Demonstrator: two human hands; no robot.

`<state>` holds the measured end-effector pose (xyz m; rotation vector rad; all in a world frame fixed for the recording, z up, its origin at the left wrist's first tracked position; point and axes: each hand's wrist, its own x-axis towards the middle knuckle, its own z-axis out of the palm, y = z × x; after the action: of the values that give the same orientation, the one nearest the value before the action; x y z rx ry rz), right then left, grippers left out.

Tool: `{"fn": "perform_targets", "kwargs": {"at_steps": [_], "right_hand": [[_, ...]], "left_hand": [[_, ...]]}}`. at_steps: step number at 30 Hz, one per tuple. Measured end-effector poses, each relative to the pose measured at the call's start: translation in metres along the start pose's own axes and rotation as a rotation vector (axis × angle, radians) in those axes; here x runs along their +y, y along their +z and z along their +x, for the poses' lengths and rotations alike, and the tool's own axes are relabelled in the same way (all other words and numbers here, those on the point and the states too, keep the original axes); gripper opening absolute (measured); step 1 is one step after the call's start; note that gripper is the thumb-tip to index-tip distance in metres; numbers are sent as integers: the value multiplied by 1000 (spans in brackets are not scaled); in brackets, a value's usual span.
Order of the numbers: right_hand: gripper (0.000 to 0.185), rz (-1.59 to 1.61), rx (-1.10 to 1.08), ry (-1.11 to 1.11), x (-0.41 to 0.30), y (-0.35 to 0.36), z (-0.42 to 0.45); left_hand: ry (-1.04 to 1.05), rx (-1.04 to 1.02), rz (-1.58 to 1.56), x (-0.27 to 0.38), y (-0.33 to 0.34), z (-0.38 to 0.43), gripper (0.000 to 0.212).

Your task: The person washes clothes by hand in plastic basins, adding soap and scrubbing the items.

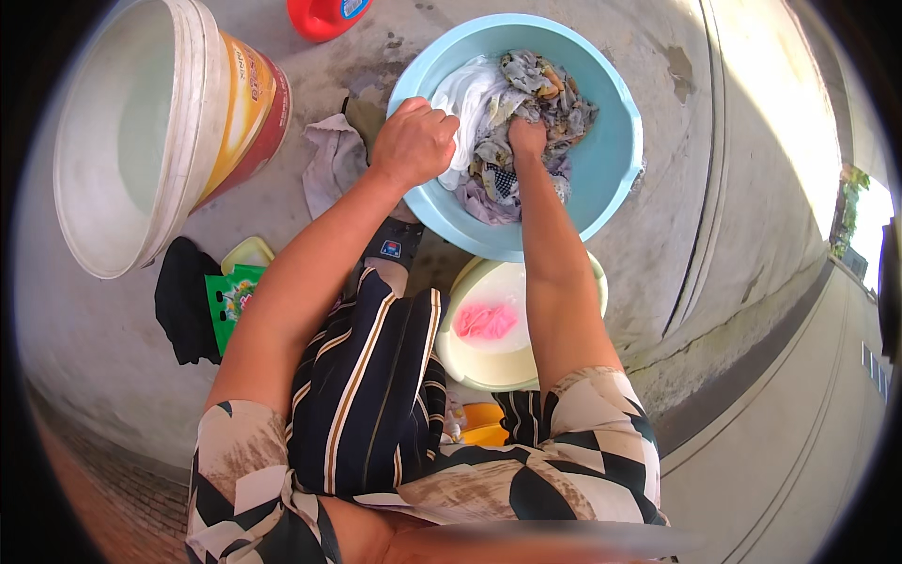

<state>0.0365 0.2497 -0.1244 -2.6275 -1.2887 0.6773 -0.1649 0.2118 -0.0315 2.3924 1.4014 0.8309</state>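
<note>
A light blue plastic basin [613,148] holds a bundle of wet patterned cloth [564,106] and a white cloth [468,95]. At the basin's left rim, my left hand [416,141] is curled into a fist; whether it grips the rim or a bit of cloth is hidden. My right hand [528,137] presses into the patterned cloth inside the basin, its fingers hidden in the folds. Nearer to me, partly under the blue basin and my right forearm, is a pale green basin [451,352] with whitish water and a pink cloth [486,321].
A large white bucket [190,134] stands at the upper left, a red plastic container [324,17] at the top. A greyish cloth [331,158] lies left of the blue basin. At lower left are a black cloth [184,303] and a green packet [229,303]; a yellow-orange container [483,425] is near my legs.
</note>
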Motion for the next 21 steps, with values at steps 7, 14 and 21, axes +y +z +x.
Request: {"fn": "perform_targets", "kwargs": {"at_steps": [7, 14, 21], "right_hand": [[37, 929, -586, -131, -3, -104, -46], [43, -534, -413, -626, 1, -165, -30], [82, -177, 25, -568, -62, 29, -53]], "left_hand": [[-20, 2, -44, -5, -2, -3, 6], [-5, 32, -25, -6, -3, -2, 6], [-32, -27, -26, -7, 0, -7, 7]]}}
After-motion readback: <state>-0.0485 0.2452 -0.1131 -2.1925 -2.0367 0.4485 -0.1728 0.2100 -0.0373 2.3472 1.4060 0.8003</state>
